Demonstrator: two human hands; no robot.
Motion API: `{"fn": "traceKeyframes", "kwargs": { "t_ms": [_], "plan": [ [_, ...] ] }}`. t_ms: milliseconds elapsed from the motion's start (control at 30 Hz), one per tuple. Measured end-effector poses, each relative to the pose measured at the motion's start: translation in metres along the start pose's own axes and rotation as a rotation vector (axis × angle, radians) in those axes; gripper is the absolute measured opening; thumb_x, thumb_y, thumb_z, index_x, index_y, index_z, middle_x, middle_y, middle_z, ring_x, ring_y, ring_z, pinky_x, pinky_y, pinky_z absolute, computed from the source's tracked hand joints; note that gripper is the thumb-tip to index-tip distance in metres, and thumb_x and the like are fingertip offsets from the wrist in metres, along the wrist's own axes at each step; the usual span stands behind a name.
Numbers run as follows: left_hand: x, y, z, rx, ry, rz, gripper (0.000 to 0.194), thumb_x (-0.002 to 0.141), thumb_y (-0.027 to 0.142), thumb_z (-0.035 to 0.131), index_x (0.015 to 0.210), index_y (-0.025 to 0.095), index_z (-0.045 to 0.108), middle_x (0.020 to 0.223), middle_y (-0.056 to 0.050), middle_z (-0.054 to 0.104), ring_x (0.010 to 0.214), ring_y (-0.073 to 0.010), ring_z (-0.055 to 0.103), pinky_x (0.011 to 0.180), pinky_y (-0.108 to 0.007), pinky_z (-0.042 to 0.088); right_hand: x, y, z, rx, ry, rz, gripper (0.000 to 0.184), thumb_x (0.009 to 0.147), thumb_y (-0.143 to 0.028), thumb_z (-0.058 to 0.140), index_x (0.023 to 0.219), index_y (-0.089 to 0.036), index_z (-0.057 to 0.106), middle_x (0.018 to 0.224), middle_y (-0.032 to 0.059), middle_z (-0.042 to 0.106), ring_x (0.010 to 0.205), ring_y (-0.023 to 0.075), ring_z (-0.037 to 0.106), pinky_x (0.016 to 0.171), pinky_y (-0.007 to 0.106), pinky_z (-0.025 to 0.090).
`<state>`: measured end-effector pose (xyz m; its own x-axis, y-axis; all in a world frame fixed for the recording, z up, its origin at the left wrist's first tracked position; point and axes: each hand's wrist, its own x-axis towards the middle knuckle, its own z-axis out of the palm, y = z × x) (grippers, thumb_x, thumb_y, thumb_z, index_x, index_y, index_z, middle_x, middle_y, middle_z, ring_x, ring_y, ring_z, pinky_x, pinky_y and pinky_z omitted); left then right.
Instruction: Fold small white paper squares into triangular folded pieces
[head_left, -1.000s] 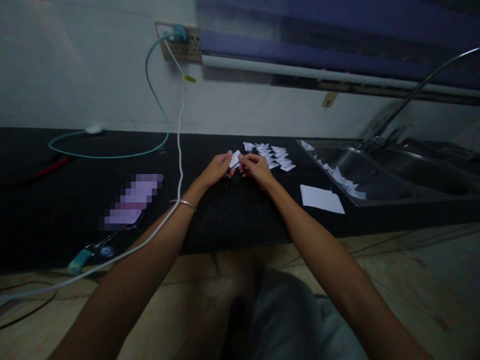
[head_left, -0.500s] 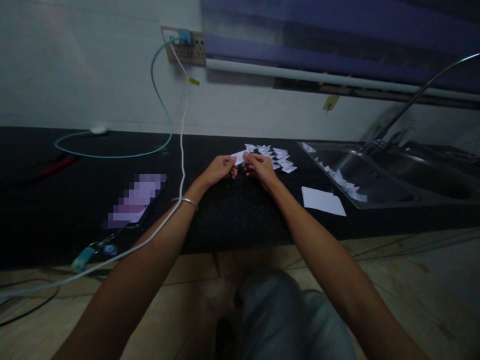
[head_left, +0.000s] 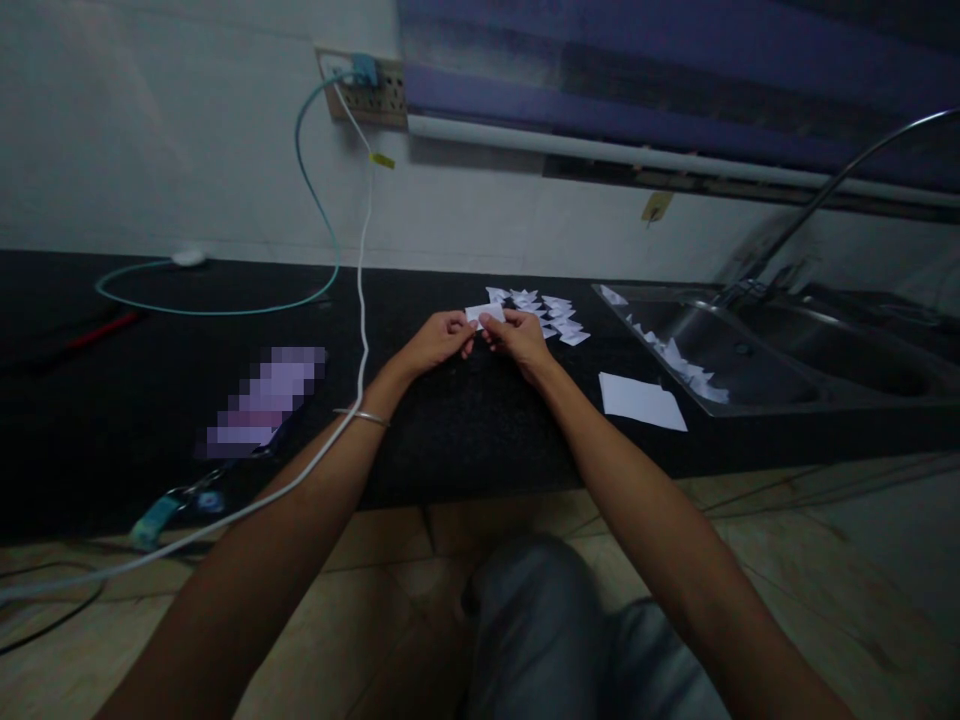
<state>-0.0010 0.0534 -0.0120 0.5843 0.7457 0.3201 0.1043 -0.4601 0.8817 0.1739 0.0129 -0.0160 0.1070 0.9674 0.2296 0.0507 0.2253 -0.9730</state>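
A small white piece of paper (head_left: 484, 312) is pinched between my two hands above the black counter. My left hand (head_left: 441, 338) grips its left end, the thumb near its lower edge. With thumb on the front face, my right hand (head_left: 517, 338) holds the right side. Just behind my right hand lie several folded white paper pieces (head_left: 559, 312) in rows, partly covered by that hand. To the right, a stack of flat white paper sheets (head_left: 643, 402) rests on the counter.
More folded papers (head_left: 697, 378) line the left rim of the metal sink (head_left: 780, 400), under a curved faucet (head_left: 847, 180). A white cable (head_left: 362, 300) crosses over my left forearm. A blurred-out phone (head_left: 266, 400) with a keychain (head_left: 157, 520) lies at left. A power strip (head_left: 375, 95) is on the wall.
The paper between my hands has turned from a slant to nearly level, and my right thumb has shifted left across it. The whole view has slid slightly.
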Motion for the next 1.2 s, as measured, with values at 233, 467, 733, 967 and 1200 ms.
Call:
{"fn": "traceKeyframes", "kwargs": {
  "t_ms": [233, 467, 733, 967, 1200],
  "plan": [
    [0.002, -0.008, -0.001, 0.072, -0.050, 0.052, 0.041, 0.101, 0.043, 0.053, 0.071, 0.017, 0.061, 0.059, -0.002, 0.062, 0.052, -0.0097, 0.052, 0.052, -0.023, 0.037, -0.003, -0.004, 0.002, -0.038, -0.033, 0.057, 0.033, 0.074, -0.050, 0.082, 0.079, -0.018, 0.073, 0.068, 0.0021, 0.066, 0.063, 0.0117, 0.058, 0.056, 0.026, 0.045],
    [0.000, -0.002, 0.000, 0.085, -0.065, 0.005, 0.038, 0.103, 0.033, 0.049, 0.071, 0.017, 0.060, 0.058, -0.001, 0.061, 0.051, -0.0091, 0.052, 0.053, -0.022, 0.039, 0.001, 0.003, -0.002, -0.086, -0.070, 0.047, 0.030, 0.075, -0.044, 0.081, 0.069, -0.017, 0.069, 0.061, 0.0007, 0.062, 0.057, 0.0107, 0.052, 0.056, 0.027, 0.041],
    [-0.002, 0.009, 0.001, -0.006, -0.035, -0.043, 0.040, 0.105, 0.037, 0.048, 0.071, 0.017, 0.057, 0.056, 0.000, 0.060, 0.050, -0.0085, 0.054, 0.055, -0.021, 0.042, 0.001, 0.001, -0.001, -0.089, 0.000, 0.033, 0.028, 0.073, -0.043, 0.082, 0.074, -0.016, 0.073, 0.057, -0.0012, 0.058, 0.052, 0.0097, 0.045, 0.054, 0.028, 0.032],
    [-0.003, 0.004, 0.000, 0.028, -0.043, 0.013, 0.037, 0.097, 0.040, 0.063, 0.069, 0.017, 0.056, 0.058, 0.001, 0.061, 0.053, -0.0080, 0.055, 0.054, -0.020, 0.041, -0.001, 0.000, 0.000, -0.094, 0.009, 0.009, 0.038, 0.067, -0.051, 0.085, 0.079, -0.016, 0.077, 0.065, 0.0022, 0.064, 0.063, 0.0133, 0.053, 0.056, 0.028, 0.037],
    [0.002, -0.006, -0.004, -0.166, -0.101, -0.063, 0.036, 0.101, 0.044, 0.057, 0.078, 0.016, 0.058, 0.063, -0.001, 0.064, 0.054, -0.0094, 0.060, 0.059, -0.023, 0.049, -0.004, -0.004, 0.000, -0.006, -0.033, 0.054, 0.033, 0.068, -0.044, 0.085, 0.085, -0.016, 0.077, 0.070, 0.0024, 0.067, 0.062, 0.0116, 0.051, 0.056, 0.027, 0.035]
  ]
}}
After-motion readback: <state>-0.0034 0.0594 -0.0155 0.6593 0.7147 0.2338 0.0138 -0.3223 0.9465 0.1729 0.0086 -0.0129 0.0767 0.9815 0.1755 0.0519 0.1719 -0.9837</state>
